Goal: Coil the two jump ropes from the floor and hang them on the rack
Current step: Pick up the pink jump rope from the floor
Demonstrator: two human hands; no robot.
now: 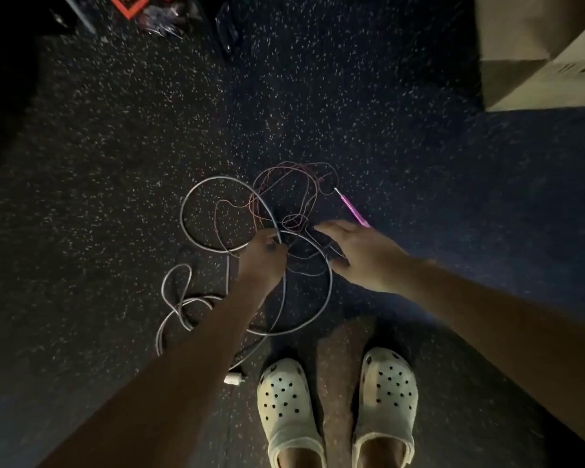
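Two jump ropes lie tangled on the dark speckled floor. The thick grey rope (196, 194) forms big loops, and its white handle (233, 378) lies near my left foot. The thin pink rope (284, 177) is a loose tangle over it, with its pink handle (353, 209) lying to the right. My left hand (262, 258) pinches the ropes where the grey loops cross. My right hand (358, 251) reaches over the tangle with fingers spread, touching the thin strands. No rack is in view.
A cardboard box (537, 52) stands at the upper right. Dark clutter and an orange-framed object (129, 5) lie along the top edge. My feet in pale perforated clogs (338, 400) stand just below the ropes.
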